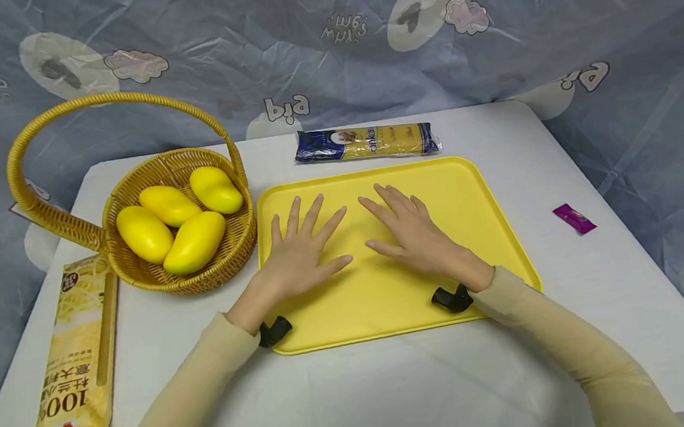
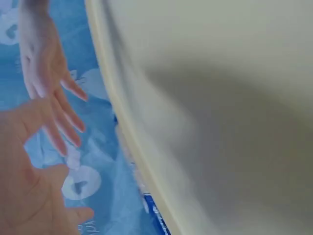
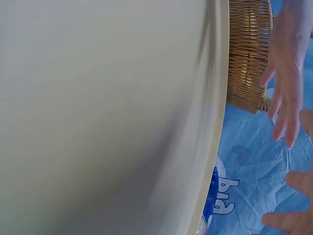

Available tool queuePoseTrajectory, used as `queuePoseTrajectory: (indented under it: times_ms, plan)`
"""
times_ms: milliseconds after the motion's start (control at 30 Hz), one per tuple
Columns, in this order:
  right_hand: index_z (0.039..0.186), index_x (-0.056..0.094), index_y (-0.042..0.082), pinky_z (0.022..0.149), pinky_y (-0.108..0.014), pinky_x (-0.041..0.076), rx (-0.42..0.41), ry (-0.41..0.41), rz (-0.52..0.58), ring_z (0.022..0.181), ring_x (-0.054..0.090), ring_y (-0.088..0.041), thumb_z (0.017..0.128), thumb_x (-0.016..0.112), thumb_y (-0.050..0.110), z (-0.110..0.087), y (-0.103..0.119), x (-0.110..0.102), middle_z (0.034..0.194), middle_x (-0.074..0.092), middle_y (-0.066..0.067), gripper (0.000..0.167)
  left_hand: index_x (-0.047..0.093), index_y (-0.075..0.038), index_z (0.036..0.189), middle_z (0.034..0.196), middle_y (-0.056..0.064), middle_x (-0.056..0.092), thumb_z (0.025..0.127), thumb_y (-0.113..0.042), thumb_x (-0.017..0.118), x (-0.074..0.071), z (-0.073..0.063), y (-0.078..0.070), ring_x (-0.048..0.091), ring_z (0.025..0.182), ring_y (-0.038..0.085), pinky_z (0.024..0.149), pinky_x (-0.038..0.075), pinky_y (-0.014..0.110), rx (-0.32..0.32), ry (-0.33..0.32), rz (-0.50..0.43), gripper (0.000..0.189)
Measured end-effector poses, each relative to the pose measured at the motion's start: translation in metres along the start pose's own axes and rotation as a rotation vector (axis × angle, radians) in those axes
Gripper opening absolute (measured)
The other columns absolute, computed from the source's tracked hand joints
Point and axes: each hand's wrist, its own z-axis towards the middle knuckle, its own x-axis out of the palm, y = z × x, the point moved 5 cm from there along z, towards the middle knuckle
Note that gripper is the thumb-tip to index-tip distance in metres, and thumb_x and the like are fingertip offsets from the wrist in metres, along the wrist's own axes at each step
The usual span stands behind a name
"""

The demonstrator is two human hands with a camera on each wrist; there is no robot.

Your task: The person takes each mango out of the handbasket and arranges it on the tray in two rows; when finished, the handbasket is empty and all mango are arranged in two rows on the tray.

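Note:
Above the yellow tray (image 1: 356,310) my left hand (image 1: 299,261) is held palm down, its fingers straight and spread, with nothing in it. My right hand (image 1: 419,240) hovers over the tray's middle in the same way, fingers extended and holding nothing. A gap separates the two hands. Both wrist views look low across the pale tray surface (image 2: 220,58); each shows its own hand near the lens and the other hand beyond. Nearest the left hand is a wicker basket (image 1: 219,278) with a tall handle, holding several yellow mangoes (image 1: 195,243).
Behind the tray lies a blue and yellow pasta packet (image 1: 372,142). A long yellow pasta bag (image 1: 71,366) lies at the left, in front of the basket. A small purple wrapped packet (image 1: 574,218) sits on the right of the white table (image 1: 618,298). Grey-blue printed cloth (image 1: 328,52) hangs behind.

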Motion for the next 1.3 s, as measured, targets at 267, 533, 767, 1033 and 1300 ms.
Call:
queuePoseTrajectory:
  times_ms: [267, 533, 767, 1033, 1300]
  plan:
    - [0.136, 0.047, 0.009, 0.106, -0.053, 0.033, -0.093, -0.193, 0.041, 0.133, 0.038, -0.032, 0.091, 0.057, 0.026, 0.003, 0.009, -0.007, 0.143, 0.042, -0.016, 0.049, 0.039, -0.018, 0.143, 0.153, 0.013, 0.028, 0.093, -0.044, 0.051, -0.028, -0.019, 0.005, 0.02, 0.143, 0.035, 0.111, 0.023, 0.06, 0.013, -0.156, -0.115, 0.057]
    - [0.13, 0.053, 0.007, 0.105, -0.045, 0.037, -0.117, -0.251, 0.108, 0.125, 0.046, -0.029, 0.091, 0.056, 0.018, 0.008, 0.017, -0.009, 0.134, 0.051, -0.015, 0.04, 0.061, -0.002, 0.12, 0.125, 0.015, 0.059, 0.092, -0.023, 0.056, -0.058, -0.052, 0.047, 0.052, 0.119, 0.032, 0.101, 0.04, 0.048, -0.067, -0.486, -0.361, 0.035]
    - [0.127, 0.055, 0.006, 0.105, -0.041, 0.039, -0.177, -0.277, 0.127, 0.122, 0.048, -0.027, 0.091, 0.056, 0.015, 0.017, 0.032, -0.012, 0.13, 0.054, -0.014, 0.037, 0.065, 0.002, 0.11, 0.109, 0.02, 0.065, 0.088, -0.01, 0.057, -0.068, -0.085, 0.087, 0.058, 0.103, 0.033, 0.089, 0.044, 0.046, -0.16, -0.746, -0.439, 0.026]
    - [0.126, 0.057, 0.007, 0.102, -0.036, 0.044, -0.31, -0.287, 0.128, 0.12, 0.052, -0.025, 0.09, 0.058, 0.01, 0.033, 0.059, -0.015, 0.126, 0.056, -0.013, 0.035, 0.067, 0.005, 0.103, 0.094, 0.02, 0.065, 0.086, -0.003, 0.056, -0.071, -0.129, 0.129, 0.051, 0.084, -0.002, 0.072, 0.037, 0.016, -0.378, -1.026, -0.472, 0.022]
    - [0.125, 0.057, 0.009, 0.103, -0.032, 0.043, -0.446, -0.227, 0.204, 0.119, 0.052, -0.022, 0.089, 0.06, 0.008, 0.054, 0.087, -0.015, 0.125, 0.057, -0.011, 0.036, 0.07, 0.001, 0.103, 0.079, -0.024, 0.039, 0.084, -0.007, 0.056, -0.066, -0.155, 0.164, 0.036, 0.076, -0.013, 0.074, 0.028, 0.015, -0.588, -1.194, -0.434, 0.025]
